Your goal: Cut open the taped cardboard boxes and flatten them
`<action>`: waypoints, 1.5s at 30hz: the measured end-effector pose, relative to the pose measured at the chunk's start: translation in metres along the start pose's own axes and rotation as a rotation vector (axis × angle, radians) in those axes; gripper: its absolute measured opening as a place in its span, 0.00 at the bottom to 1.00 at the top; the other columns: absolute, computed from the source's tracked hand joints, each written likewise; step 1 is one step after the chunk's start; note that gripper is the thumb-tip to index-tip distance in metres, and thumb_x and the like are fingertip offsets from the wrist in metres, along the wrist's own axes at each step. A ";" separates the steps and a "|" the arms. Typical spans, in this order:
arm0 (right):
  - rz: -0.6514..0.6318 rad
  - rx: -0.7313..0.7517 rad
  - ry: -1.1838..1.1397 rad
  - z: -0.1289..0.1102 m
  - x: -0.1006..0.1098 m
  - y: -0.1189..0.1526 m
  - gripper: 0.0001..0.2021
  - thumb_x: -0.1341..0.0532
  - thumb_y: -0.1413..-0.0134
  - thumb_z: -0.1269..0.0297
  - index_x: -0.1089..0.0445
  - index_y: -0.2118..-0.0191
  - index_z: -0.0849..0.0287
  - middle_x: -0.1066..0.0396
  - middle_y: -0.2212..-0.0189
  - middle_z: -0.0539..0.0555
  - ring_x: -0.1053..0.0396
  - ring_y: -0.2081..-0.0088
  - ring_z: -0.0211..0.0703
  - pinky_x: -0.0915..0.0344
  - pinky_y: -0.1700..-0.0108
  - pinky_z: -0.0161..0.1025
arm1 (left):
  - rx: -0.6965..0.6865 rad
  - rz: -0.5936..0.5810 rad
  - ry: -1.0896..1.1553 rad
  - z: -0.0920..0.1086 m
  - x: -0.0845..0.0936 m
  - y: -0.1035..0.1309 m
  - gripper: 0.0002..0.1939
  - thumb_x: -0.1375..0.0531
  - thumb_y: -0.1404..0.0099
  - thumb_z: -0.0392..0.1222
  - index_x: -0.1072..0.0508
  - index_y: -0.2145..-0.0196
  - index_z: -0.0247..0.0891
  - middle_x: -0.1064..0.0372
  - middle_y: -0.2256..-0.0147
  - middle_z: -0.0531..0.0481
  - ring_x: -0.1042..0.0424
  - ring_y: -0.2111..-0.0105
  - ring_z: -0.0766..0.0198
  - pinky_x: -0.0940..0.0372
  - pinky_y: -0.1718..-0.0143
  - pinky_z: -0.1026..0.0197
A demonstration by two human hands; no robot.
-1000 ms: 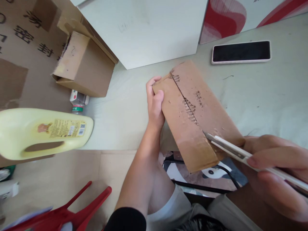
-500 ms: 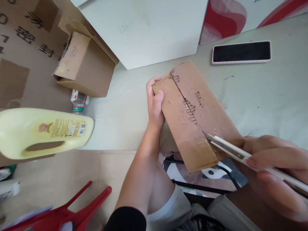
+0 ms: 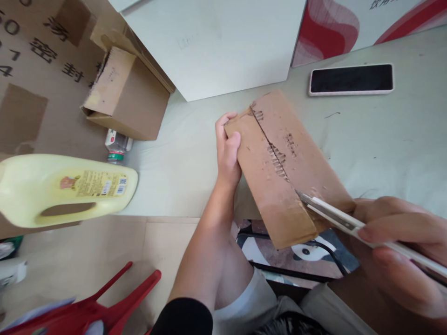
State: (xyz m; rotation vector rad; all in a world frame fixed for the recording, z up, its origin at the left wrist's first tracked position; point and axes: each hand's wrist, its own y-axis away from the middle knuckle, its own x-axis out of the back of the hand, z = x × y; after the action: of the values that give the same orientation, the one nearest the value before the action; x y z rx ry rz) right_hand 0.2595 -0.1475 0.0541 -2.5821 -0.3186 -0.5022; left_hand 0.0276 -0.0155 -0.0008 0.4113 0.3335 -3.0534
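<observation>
Cardboard box (image 3: 296, 170) tilts, its upper-left corner gripped in my left hand (image 3: 229, 151). My right hand (image 3: 407, 237) clasps a white cutter (image 3: 335, 217), blade (image 3: 303, 197) at the seam (image 3: 261, 124).

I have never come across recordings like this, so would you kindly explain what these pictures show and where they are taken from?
There is no machine here: a person works with two bare hands. All the pictures come from one camera worn on the person's head, looking forward and down.

The left hand grips one end of a small cardboard box, tilted over the near edge of a pale green surface. The right hand holds a white utility knife, its tip at the seam on the box.

On the surface, a phone lies at the upper right. At the left are a second cardboard box, a partly hidden clear bottle and a large yellow jug.
</observation>
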 end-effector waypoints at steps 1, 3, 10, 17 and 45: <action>-0.007 0.003 0.004 0.000 0.000 -0.001 0.11 0.45 0.38 0.74 0.35 0.55 0.51 0.33 0.76 0.52 0.33 0.78 0.43 0.34 0.78 0.43 | -0.006 0.003 0.002 0.000 0.000 0.000 0.27 0.37 0.37 0.65 0.35 0.49 0.48 0.33 0.55 0.50 0.28 0.57 0.60 0.32 0.53 0.56; -0.038 0.014 0.004 0.000 0.000 -0.003 0.13 0.45 0.41 0.76 0.35 0.54 0.51 0.33 0.76 0.53 0.32 0.78 0.43 0.33 0.78 0.43 | -0.006 0.006 -0.011 0.000 0.000 -0.001 0.28 0.38 0.38 0.66 0.36 0.49 0.48 0.34 0.55 0.49 0.28 0.57 0.60 0.33 0.53 0.56; -0.018 0.002 -0.004 -0.001 0.002 0.001 0.12 0.44 0.41 0.76 0.34 0.55 0.51 0.33 0.76 0.52 0.32 0.78 0.42 0.33 0.77 0.42 | -0.003 0.017 -0.010 0.001 -0.001 -0.002 0.28 0.37 0.39 0.66 0.36 0.50 0.47 0.34 0.55 0.49 0.30 0.60 0.61 0.33 0.56 0.58; -0.002 0.021 -0.014 0.000 -0.001 0.001 0.09 0.46 0.35 0.72 0.34 0.55 0.52 0.34 0.76 0.53 0.33 0.78 0.41 0.33 0.77 0.42 | -0.011 0.004 -0.022 0.000 0.000 -0.001 0.28 0.38 0.37 0.66 0.35 0.48 0.47 0.33 0.54 0.49 0.28 0.57 0.60 0.31 0.53 0.56; -0.033 0.018 -0.003 -0.001 0.002 -0.003 0.14 0.44 0.43 0.77 0.34 0.56 0.51 0.33 0.77 0.52 0.32 0.79 0.44 0.34 0.78 0.43 | -0.005 0.003 -0.036 -0.002 0.002 -0.001 0.30 0.39 0.37 0.68 0.36 0.47 0.47 0.34 0.52 0.46 0.29 0.46 0.51 0.33 0.45 0.48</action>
State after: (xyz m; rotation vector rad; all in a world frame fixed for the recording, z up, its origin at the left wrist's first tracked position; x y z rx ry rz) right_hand 0.2603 -0.1448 0.0568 -2.5639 -0.3657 -0.5049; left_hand 0.0266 -0.0144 -0.0034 0.3564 0.3378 -3.0522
